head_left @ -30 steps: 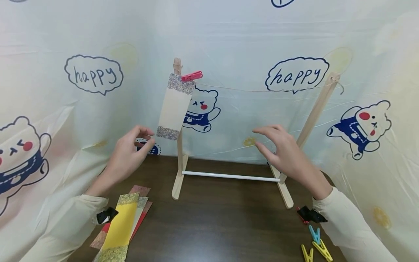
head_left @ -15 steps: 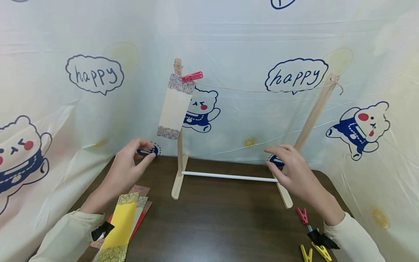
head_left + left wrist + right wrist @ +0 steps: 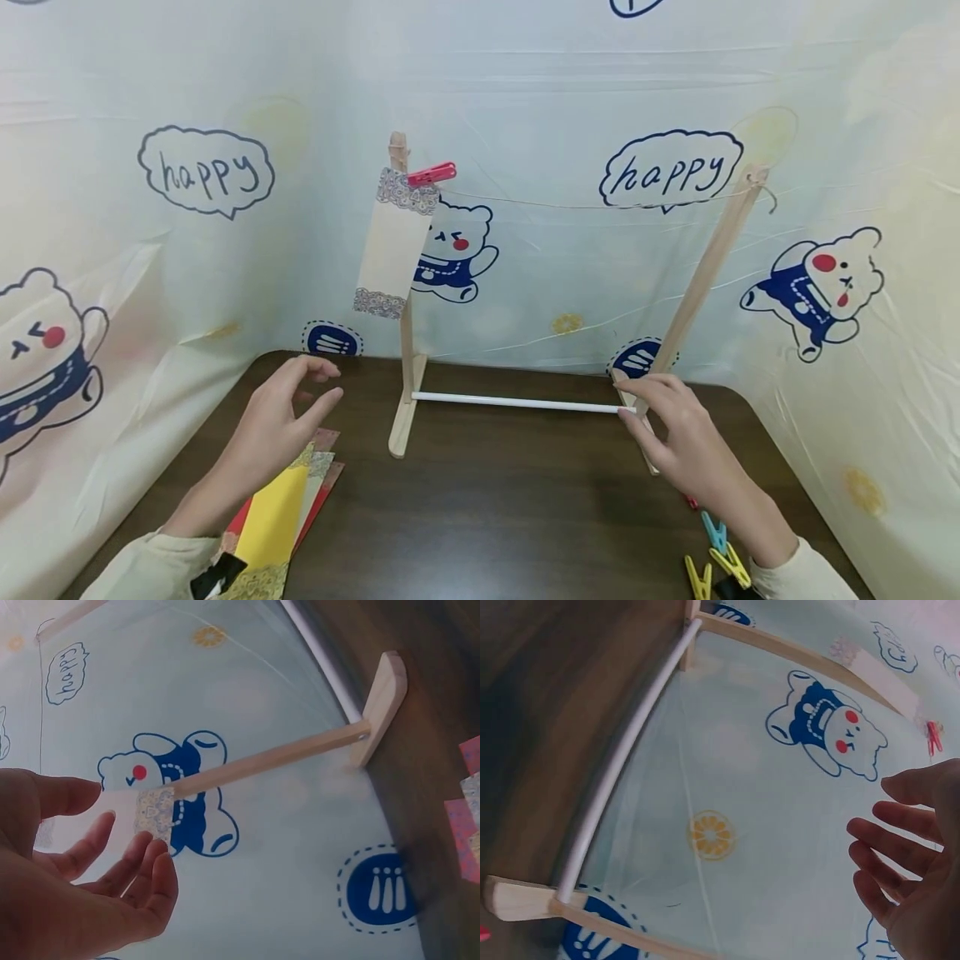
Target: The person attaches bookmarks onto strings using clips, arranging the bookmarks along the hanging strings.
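My left hand (image 3: 281, 429) hovers over the left of the table, fingers loosely bent and holding nothing. Below it lies a fanned pile of paper strips, the yellow one (image 3: 276, 508) on top. On the other side my right hand (image 3: 686, 446), also holding nothing, is in front of the right foot of the wooden rack (image 3: 701, 279). A white paper strip (image 3: 392, 246) with lace-patterned ends hangs at the rack's left post. The pink clothespin (image 3: 432, 174) pinches its top edge to the string (image 3: 570, 206).
Blue (image 3: 714, 531) and yellow clothespins (image 3: 697, 577) lie at the right, by my right wrist; a red one is mostly hidden behind the hand. A white rod (image 3: 517, 402) joins the rack's feet. A printed curtain (image 3: 540, 100) stands behind the table (image 3: 480, 508).
Both hands have come down toward the table, the right one also shifting right. My left forearm now covers more of the paper pile. The hanging strip stays in place.
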Tool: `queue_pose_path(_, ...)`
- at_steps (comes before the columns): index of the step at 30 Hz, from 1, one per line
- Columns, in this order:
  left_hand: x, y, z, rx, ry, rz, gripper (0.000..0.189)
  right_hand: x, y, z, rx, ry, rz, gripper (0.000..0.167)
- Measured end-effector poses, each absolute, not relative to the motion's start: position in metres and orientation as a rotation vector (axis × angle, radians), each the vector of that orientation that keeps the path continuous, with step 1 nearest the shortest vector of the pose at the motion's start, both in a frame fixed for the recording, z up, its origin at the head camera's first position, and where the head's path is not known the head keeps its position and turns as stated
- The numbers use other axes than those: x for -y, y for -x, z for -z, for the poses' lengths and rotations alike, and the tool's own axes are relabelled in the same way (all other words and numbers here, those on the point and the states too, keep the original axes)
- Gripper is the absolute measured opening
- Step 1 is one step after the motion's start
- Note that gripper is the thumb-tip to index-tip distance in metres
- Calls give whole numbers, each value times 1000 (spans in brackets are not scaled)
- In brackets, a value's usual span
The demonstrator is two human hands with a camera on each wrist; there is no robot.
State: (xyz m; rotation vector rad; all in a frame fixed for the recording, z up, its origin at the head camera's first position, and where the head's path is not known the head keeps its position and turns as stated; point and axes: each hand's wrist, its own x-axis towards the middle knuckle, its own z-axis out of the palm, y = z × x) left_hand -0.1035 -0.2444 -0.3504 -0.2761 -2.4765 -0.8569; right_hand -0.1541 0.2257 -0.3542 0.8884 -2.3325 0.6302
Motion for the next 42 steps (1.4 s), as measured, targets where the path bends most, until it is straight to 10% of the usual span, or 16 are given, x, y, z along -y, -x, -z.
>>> queue_pose_path(27, 261, 69, 416, 2663, 180, 891, 25, -264, 109, 432, 2512, -449, -747, 24)
queue_pose_path(42, 305, 66, 453, 2881, 49, 815, 37, -301, 85, 469, 2618, -222, -1738, 27)
